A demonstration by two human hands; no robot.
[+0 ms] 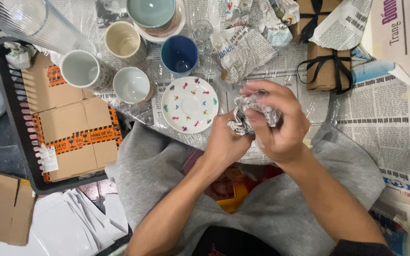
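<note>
Both hands, left hand point(224, 142) and right hand point(276, 121), clench a newspaper-wrapped bundle point(251, 114) just beside the patterned saucer point(190, 104); squeezing harder might crack whatever's inside.

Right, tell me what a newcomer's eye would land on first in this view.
First, both hands at centre: the left hand and right hand squeeze a crumpled newspaper wad between them. Just left of them lies a white saucer dotted with small coloured shapes. Behind it stands a cluster of cups, the dark blue mug standing out, on a floor covered with newspaper sheets.
</note>
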